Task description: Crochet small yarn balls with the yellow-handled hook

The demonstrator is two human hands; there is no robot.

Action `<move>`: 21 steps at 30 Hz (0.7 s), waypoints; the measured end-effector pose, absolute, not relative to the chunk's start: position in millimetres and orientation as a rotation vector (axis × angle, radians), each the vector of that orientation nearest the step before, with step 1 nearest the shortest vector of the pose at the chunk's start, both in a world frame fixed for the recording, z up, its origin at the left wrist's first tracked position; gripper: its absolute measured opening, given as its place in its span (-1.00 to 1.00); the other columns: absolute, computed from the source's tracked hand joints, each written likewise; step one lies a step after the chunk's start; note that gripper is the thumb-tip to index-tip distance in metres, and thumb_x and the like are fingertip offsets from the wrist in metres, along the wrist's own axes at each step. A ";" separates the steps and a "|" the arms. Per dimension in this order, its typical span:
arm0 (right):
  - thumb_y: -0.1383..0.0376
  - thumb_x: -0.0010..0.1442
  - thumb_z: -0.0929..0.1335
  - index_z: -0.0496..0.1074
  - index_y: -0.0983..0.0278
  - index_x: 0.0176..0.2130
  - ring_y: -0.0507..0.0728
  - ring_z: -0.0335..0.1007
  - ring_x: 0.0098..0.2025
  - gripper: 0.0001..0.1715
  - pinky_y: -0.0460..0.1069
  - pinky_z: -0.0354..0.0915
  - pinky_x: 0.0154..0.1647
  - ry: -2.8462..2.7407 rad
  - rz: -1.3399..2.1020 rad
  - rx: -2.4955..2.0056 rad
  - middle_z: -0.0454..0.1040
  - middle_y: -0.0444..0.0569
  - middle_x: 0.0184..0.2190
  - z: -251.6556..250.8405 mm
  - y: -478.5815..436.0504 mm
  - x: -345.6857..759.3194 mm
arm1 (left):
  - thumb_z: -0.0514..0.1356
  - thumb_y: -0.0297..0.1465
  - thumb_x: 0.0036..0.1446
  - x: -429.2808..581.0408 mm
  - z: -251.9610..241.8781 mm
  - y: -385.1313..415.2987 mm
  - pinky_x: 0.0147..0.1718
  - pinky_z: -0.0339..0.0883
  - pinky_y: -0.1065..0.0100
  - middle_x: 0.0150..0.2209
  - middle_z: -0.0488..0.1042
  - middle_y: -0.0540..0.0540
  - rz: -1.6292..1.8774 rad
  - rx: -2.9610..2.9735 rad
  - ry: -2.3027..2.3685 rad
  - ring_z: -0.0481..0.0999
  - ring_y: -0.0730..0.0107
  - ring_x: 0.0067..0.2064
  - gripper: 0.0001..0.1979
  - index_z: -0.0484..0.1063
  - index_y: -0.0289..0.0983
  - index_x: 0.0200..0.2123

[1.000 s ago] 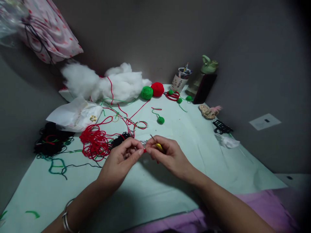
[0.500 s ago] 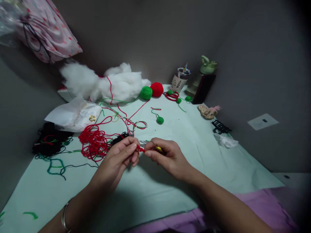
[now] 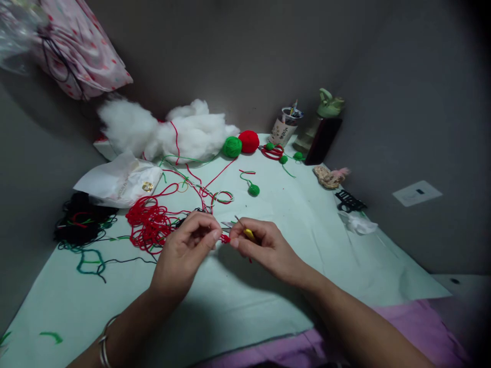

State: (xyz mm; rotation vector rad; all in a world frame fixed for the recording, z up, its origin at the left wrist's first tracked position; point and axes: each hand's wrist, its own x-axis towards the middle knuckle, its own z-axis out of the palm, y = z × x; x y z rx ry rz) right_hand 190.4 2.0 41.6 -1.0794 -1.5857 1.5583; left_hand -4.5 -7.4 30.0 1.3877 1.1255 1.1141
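Note:
A small piece of red crochet (image 3: 225, 238) spans the short gap between my hands above the table. My left hand (image 3: 187, 250) is closed, thumb and forefinger pinching its left end. My right hand (image 3: 266, 248) grips a crochet hook with a yellow handle (image 3: 249, 234), its thin shaft pointing up and left. The thumb and forefinger of that hand also pinch the right end of the red piece. A short red yarn end hangs under my right hand. Behind my left hand lies a loose heap of red yarn (image 3: 149, 225). Scissor blades (image 3: 227, 225) show partly behind the hands.
White stuffing (image 3: 192, 135) lies at the back, beside a green yarn ball (image 3: 232, 147) and a red yarn ball (image 3: 249, 141). Red-handled scissors (image 3: 273, 153), a pen cup (image 3: 284, 128) and a bottle (image 3: 309, 135) stand or lie back right. Black yarn (image 3: 82, 220) is on the left.
The hook has tilted up, so its shaft now shows above my right hand. My left fingers have shifted their hold, and more of the red piece shows.

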 end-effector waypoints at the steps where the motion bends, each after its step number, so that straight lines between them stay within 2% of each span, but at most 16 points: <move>1: 0.18 0.26 0.41 0.41 0.25 -0.36 -0.03 0.06 -0.53 -0.78 -0.06 -0.01 -0.51 -1.578 1.582 -1.075 0.23 -0.25 -0.57 42.3 2.0 190.3 | 0.22 -0.33 0.30 -5.3 30.0 -7.1 -0.30 0.24 0.36 -0.39 0.41 0.03 1.086 1.307 1.121 0.39 0.37 -0.33 -0.87 0.46 -0.19 -0.33; 4: 0.19 0.25 0.40 0.40 0.25 -0.37 -0.03 0.04 -0.55 -0.79 -0.07 -0.01 -0.52 -1.534 1.617 -1.069 0.26 -0.25 -0.57 44.5 2.5 190.6 | 0.19 -0.24 0.33 -6.9 29.7 -5.3 -0.30 0.22 0.34 -0.49 0.39 0.06 1.029 1.173 1.120 0.36 0.36 -0.37 -0.83 0.44 -0.18 -0.27; 8: 0.20 0.23 0.41 0.42 0.24 -0.39 -0.03 0.06 -0.55 -0.80 -0.06 0.01 -0.51 -1.504 1.612 -1.080 0.29 -0.24 -0.58 46.1 4.1 191.2 | 0.23 -0.21 0.27 -4.6 31.2 -4.0 -0.31 0.23 0.34 -0.44 0.43 0.04 0.938 1.198 1.138 0.39 0.34 -0.36 -0.79 0.48 -0.20 -0.13; 13: 0.16 0.22 0.44 0.44 0.25 -0.39 -0.03 0.05 -0.56 -0.76 -0.05 0.02 -0.49 -1.484 1.630 -1.054 0.29 -0.25 -0.59 45.8 5.2 190.7 | 0.26 -0.29 0.21 -2.5 33.0 -5.9 -0.30 0.25 0.35 -0.32 0.44 -0.02 0.938 1.348 1.075 0.41 0.35 -0.29 -0.86 0.50 -0.22 -0.33; 17: 0.15 0.21 0.45 0.45 0.25 -0.39 -0.02 0.06 -0.55 -0.75 -0.04 0.01 -0.49 -1.477 1.644 -1.059 0.29 -0.24 -0.60 45.8 5.5 190.6 | 0.23 -0.28 0.25 -2.0 32.1 -6.9 -0.31 0.27 0.36 -0.38 0.42 0.01 0.887 1.290 1.061 0.41 0.37 -0.33 -0.85 0.48 -0.24 -0.28; 21: 0.16 0.22 0.45 0.44 0.25 -0.39 -0.02 0.06 -0.54 -0.76 -0.04 0.00 -0.49 -1.476 1.640 -1.065 0.28 -0.24 -0.58 44.9 5.1 190.7 | 0.28 -0.27 0.18 0.9 31.1 -5.2 -0.34 0.27 0.36 -0.41 0.44 0.02 0.859 1.222 1.062 0.40 0.36 -0.35 -0.84 0.47 -0.23 -0.27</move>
